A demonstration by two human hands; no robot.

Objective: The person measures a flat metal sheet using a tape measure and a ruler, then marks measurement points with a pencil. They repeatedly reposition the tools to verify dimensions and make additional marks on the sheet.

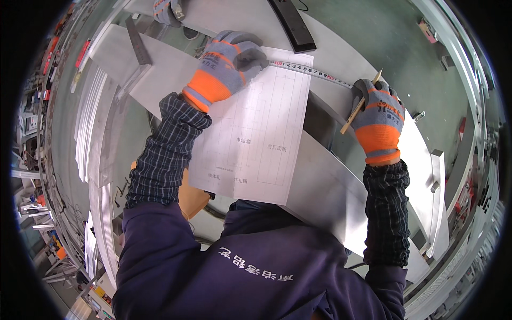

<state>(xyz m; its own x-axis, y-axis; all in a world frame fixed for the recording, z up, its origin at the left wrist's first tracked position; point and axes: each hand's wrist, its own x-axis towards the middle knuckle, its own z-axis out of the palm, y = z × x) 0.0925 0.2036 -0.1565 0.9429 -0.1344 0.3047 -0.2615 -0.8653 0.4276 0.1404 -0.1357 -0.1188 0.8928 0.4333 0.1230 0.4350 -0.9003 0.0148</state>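
My left hand (226,66), in a grey and orange work glove, is closed on a tape measure (306,70) above the upper left part of a white printed drawing sheet (245,138). The tape stretches rightward past the sheet's top to my right hand (380,118), gloved alike. Those right fingers are curled round a yellowish pencil (353,115) and meet the tape's other end. My fingers hide both tape ends, so I cannot tell where its case is. Under the sheet lies a grey metal panel (320,178).
A long black bar-shaped object (293,26) lies on the pale board beyond the sheet. Another gloved hand (168,12), seemingly another person's, is at the top left near a dark bracket-like bar (138,45). Stacked white profiles (88,128) stand left; a metal channel (437,197) lies right.
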